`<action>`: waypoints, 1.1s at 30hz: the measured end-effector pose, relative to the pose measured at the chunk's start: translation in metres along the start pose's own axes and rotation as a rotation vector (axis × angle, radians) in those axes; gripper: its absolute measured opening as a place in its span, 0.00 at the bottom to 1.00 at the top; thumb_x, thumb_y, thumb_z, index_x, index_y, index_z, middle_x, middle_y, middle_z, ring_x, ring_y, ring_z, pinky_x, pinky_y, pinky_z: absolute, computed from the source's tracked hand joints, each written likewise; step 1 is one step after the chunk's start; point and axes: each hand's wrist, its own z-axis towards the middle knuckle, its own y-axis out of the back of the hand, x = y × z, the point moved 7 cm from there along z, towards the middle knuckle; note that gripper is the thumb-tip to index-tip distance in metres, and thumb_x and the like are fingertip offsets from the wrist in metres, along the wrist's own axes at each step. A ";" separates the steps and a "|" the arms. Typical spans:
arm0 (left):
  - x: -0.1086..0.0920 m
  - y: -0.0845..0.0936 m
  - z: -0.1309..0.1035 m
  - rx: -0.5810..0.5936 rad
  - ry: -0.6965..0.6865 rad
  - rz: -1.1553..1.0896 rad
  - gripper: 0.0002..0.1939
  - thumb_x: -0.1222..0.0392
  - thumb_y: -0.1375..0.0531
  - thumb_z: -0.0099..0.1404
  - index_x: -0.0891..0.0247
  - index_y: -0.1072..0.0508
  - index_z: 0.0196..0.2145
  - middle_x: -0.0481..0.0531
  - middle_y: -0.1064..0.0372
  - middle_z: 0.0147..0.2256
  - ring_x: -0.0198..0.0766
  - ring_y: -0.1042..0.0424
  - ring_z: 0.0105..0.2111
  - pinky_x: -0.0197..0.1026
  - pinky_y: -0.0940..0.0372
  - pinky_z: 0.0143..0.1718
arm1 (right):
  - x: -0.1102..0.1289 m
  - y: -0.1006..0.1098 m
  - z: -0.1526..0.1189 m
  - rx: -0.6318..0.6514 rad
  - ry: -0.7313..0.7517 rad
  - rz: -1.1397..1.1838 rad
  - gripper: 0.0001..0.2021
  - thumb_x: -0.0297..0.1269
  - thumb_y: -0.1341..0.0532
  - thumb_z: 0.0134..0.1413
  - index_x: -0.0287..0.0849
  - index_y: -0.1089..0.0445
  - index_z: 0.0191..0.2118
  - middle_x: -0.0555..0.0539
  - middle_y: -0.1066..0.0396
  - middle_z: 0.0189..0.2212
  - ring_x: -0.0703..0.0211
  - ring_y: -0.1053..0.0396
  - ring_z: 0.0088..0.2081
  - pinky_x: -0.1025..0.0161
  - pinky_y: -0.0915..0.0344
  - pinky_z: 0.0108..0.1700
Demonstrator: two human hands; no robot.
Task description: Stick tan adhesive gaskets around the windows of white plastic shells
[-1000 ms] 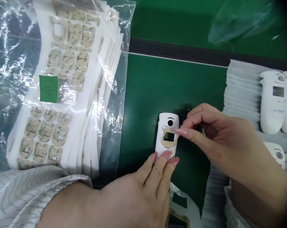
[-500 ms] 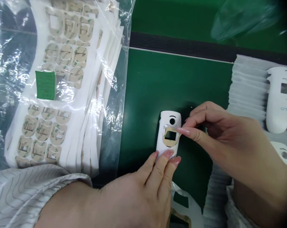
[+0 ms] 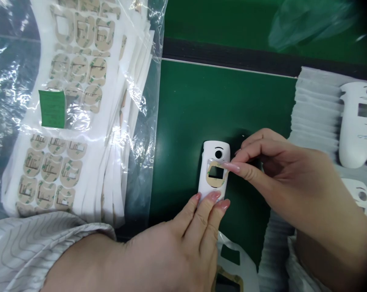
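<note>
A white plastic device housing (image 3: 202,178) with a round hole and a rectangular window lies upright on the green mat. Over its window sits a tan adhesive sticker (image 3: 215,182), its cut-out lined up roughly with the opening. My right hand (image 3: 280,170) pinches the sticker's upper right edge between thumb and forefinger. Three fingertips of my left hand (image 3: 183,239) press on the lower end of the housing and hold it; the left thumb is hidden. Under and beside my left hand lies a white backing sheet (image 3: 244,259) with cut-outs.
At left, a clear plastic bag (image 3: 140,134) holds a stack of adhesive sticker sheets (image 3: 106,121), with a green label (image 3: 52,108) on it. More white housings (image 3: 355,138) lie on white foam sheeting (image 3: 314,117) at right. A dark strip (image 3: 232,59) crosses the back.
Both hands keep nearly the same pose on the housing and sticker. The whole view has shifted slightly, so everything appears a little further left.
</note>
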 end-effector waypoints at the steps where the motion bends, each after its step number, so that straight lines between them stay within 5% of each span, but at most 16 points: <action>1: 0.000 0.000 0.000 0.003 0.005 -0.006 0.21 0.66 0.55 0.71 0.73 0.29 0.52 0.63 0.32 0.56 0.50 0.32 0.57 0.51 0.36 0.57 | 0.000 0.000 0.000 -0.004 0.004 0.003 0.15 0.53 0.36 0.51 0.48 0.30 0.25 0.53 0.32 0.28 0.66 0.36 0.24 0.65 0.46 0.23; 13: -0.004 -0.007 -0.001 -0.119 0.018 -0.049 0.20 0.59 0.54 0.70 0.74 0.28 0.47 0.67 0.32 0.54 0.56 0.31 0.55 0.55 0.37 0.56 | 0.000 -0.001 0.001 -0.030 0.004 0.026 0.13 0.50 0.35 0.51 0.48 0.29 0.24 0.53 0.32 0.28 0.65 0.38 0.24 0.63 0.46 0.23; 27: 0.002 0.000 0.002 -0.020 -0.024 0.005 0.19 0.65 0.55 0.69 0.74 0.27 0.47 0.67 0.33 0.55 0.55 0.32 0.56 0.53 0.38 0.57 | 0.005 -0.001 -0.004 -0.110 0.059 -0.058 0.09 0.44 0.31 0.49 0.46 0.29 0.27 0.52 0.33 0.29 0.65 0.37 0.24 0.64 0.42 0.24; 33: -0.001 -0.006 0.000 -0.034 -0.006 -0.010 0.18 0.62 0.52 0.69 0.73 0.27 0.47 0.67 0.33 0.55 0.57 0.34 0.58 0.55 0.38 0.57 | 0.000 0.006 0.000 -0.166 0.063 -0.117 0.22 0.52 0.29 0.42 0.45 0.29 0.40 0.52 0.34 0.30 0.61 0.35 0.29 0.62 0.36 0.31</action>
